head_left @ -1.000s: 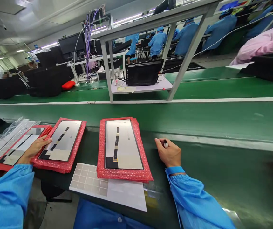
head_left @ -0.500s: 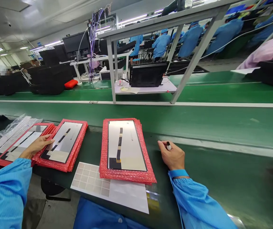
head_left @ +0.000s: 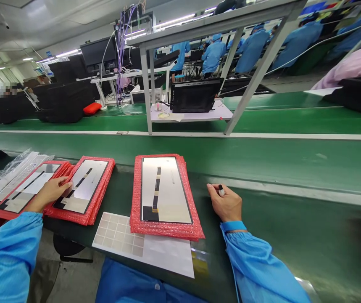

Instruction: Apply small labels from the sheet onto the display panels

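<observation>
Three red bubble-wrap stacks [head_left: 167, 230] sit along the green conveyor table [head_left: 293, 235] in front of you, with one white grid-printed sheet [head_left: 126, 240] tucked under the near edge of the rightmost stack. Each stack carries a display panel on top, so you have three: left panel [head_left: 19, 198], middle panel [head_left: 82, 185] and right panel [head_left: 163, 189]. Your left hand [head_left: 51, 193] lies open and flat over the left panel, its fingertips [head_left: 69, 183] at the middle stack's edge. Your right hand [head_left: 227, 205] stands beside the right stack, narrowly pinching one small marker pen [head_left: 220, 190], though it is too small to be sure what it is. Leaning on the exposed panel faces could smear them, a careless slip of the pen could mark them, and a nudge could slide a stack on the table
</observation>
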Motion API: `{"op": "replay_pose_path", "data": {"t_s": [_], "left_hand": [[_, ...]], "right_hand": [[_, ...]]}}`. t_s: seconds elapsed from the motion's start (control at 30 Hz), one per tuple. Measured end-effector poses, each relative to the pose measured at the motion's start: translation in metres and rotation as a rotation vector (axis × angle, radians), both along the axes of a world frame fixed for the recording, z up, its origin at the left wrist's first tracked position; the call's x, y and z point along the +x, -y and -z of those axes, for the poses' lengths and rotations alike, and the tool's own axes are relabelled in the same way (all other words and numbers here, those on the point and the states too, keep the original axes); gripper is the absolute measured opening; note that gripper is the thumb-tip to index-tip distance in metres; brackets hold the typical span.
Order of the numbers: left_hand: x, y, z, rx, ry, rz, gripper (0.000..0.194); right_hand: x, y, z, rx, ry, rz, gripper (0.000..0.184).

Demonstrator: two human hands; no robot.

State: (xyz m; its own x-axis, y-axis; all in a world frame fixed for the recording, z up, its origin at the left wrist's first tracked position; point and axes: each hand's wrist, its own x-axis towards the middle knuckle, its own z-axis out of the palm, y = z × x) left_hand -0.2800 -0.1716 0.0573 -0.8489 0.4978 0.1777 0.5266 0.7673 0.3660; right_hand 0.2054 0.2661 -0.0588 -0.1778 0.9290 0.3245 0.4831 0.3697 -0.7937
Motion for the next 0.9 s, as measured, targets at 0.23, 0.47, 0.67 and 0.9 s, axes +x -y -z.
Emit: {"op": "replay_pose_path", "data": {"t_s": [0.23,0.47,0.67,0.9], "left_hand": [[0.022,0.009,0.018,-0.023,-0.116,-0.018,0.055],[0.069,0.036,0.047,0.17,-0.079,-0.095,0.058],[0.084,0.038,0.071,0.418,-0.038,-0.221,0.083],[0.089,0.038,0.074,0.523,0.02,-0.275,0.087]], "right_hand": [[0.001,0.002,-0.003,-0.024,0.004,0.002,0.047],[0.0,0.002,-0.005,-0.037,0.01,0.017,0.046],[0.001,0.0,0.0,-0.059,0.015,0.019,0.048],[0.002,-0.002,0.0,-0.096,0.04,0.046,0.052]]}}
